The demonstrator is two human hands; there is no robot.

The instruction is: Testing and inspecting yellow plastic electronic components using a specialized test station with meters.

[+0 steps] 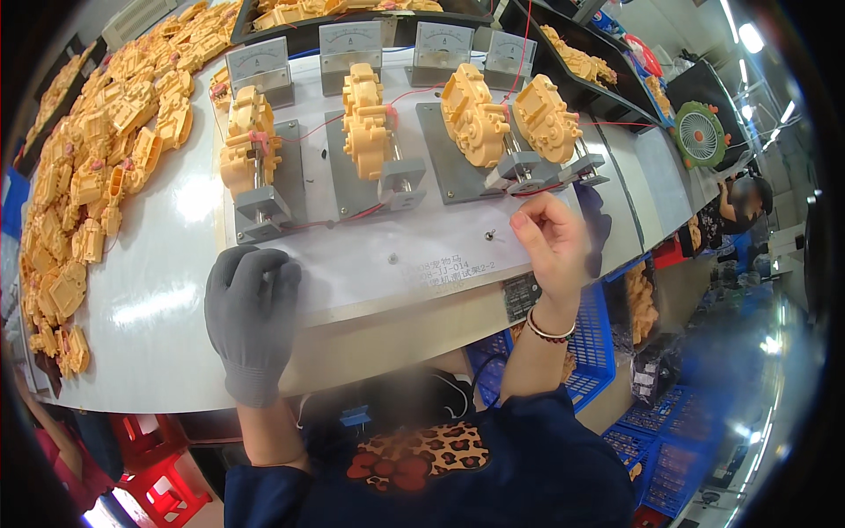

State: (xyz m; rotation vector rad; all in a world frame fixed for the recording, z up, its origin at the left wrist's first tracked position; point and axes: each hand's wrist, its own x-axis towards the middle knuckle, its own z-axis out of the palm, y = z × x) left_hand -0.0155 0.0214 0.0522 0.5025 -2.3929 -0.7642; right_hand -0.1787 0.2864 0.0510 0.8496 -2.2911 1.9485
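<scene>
Four yellow plastic gearbox housings sit on grey metal test stands in a row: one at far left [250, 141], one beside it [365, 119], and two at right [475, 114] [546, 119]. My left hand [253, 308], in a grey knitted glove, rests curled at the board's front left, below the leftmost stand [264, 211]. Its fingertips are hidden. My right hand [553, 242] is bare, with thumb and fingers drawn together just in front of the rightmost stand [585, 167]; whatever lies between them cannot be made out. A small toggle switch [490, 235] stands left of it, another [393, 258] between my hands.
Analog meters [350, 57] line the back of the white board [352, 282]. Loose yellow housings [79, 194] are heaped at left. Thin red wires run between the stands. Dark trays of parts [576, 57], a green fan [701, 134] and blue crates [591, 343] are at right.
</scene>
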